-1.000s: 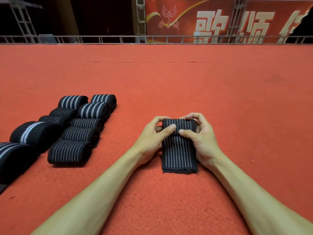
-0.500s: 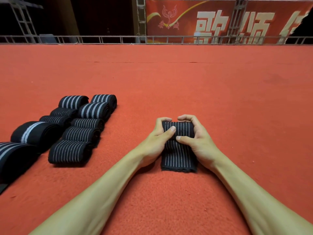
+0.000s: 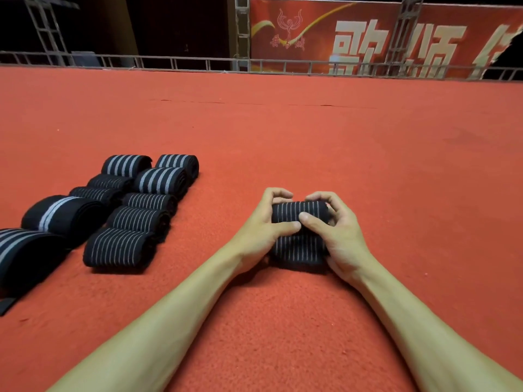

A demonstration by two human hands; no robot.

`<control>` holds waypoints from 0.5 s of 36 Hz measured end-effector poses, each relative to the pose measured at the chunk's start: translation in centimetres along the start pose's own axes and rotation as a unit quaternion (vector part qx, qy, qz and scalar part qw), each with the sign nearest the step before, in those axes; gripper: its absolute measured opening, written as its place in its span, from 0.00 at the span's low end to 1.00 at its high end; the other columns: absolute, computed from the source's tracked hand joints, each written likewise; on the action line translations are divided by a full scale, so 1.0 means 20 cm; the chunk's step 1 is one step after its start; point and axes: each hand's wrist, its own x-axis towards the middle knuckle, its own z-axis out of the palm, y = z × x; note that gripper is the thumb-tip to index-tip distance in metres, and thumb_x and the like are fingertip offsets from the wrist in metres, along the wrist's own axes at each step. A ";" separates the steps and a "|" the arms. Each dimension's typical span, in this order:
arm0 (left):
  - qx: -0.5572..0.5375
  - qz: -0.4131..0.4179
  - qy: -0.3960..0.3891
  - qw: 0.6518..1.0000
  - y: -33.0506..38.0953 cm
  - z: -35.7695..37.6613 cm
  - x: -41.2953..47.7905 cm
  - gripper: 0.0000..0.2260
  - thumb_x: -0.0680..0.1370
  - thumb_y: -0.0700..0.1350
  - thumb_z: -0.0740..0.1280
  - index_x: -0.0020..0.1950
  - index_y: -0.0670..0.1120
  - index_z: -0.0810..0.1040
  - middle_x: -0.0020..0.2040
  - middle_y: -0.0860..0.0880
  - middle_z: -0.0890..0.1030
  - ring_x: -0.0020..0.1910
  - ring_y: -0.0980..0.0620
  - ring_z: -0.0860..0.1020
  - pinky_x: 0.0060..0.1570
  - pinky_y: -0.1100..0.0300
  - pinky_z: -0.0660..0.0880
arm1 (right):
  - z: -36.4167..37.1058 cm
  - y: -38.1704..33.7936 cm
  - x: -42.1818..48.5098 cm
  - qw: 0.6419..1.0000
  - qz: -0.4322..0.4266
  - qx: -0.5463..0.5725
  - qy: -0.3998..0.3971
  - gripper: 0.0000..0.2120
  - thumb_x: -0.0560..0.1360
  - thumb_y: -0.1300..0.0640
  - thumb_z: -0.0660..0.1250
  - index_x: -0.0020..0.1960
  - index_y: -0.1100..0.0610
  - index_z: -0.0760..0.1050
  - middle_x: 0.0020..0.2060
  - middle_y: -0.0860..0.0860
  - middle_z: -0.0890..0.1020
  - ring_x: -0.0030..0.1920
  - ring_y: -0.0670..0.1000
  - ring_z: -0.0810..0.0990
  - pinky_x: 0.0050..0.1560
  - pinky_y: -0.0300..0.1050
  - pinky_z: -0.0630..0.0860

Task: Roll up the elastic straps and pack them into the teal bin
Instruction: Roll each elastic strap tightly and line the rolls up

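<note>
My left grip (image 3: 263, 230) and right grip (image 3: 336, 236) were both curled round the elastic strap (image 3: 298, 213), thumbs pressed on the half-made roll. It lay on the red carpet (image 3: 283, 131) in front of me, its short unrolled tail (image 3: 297, 251) flat toward me. I judged the stretch the danger: if either thumb eased, the coil could spring loose, or wind crooked with one edge telescoping out. The finished rolls (image 3: 135, 213) lay well apart to my left; the teal bin was nowhere in view.
</note>
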 end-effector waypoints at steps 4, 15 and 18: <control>-0.052 -0.068 0.009 0.996 -0.01 0.01 0.01 0.11 0.78 0.48 0.68 0.58 0.52 0.69 0.51 0.48 0.76 0.45 0.54 0.77 0.44 0.57 0.77 | -0.01 0.01 0.01 1.000 -0.017 -0.006 -0.003 0.15 0.60 0.56 0.74 0.44 0.43 0.78 0.44 0.51 0.78 0.46 0.53 0.75 0.51 0.54 0.74; -0.087 -0.011 0.077 0.993 -0.03 -0.01 0.01 0.15 0.72 0.35 0.70 0.54 0.49 0.74 0.49 0.44 0.76 0.43 0.50 0.78 0.42 0.56 0.79 | 0.01 0.01 0.01 0.999 0.042 0.032 -0.001 0.21 0.64 0.53 0.77 0.55 0.44 0.76 0.51 0.59 0.78 0.48 0.53 0.80 0.49 0.56 0.80; -0.080 -0.016 0.079 0.994 -0.03 -0.01 0.01 0.17 0.72 0.30 0.70 0.54 0.49 0.74 0.49 0.45 0.76 0.44 0.51 0.78 0.43 0.55 0.79 | 0.00 0.02 0.01 1.000 0.014 -0.011 0.017 0.20 0.60 0.49 0.77 0.51 0.42 0.77 0.49 0.57 0.80 0.47 0.56 0.79 0.50 0.62 0.79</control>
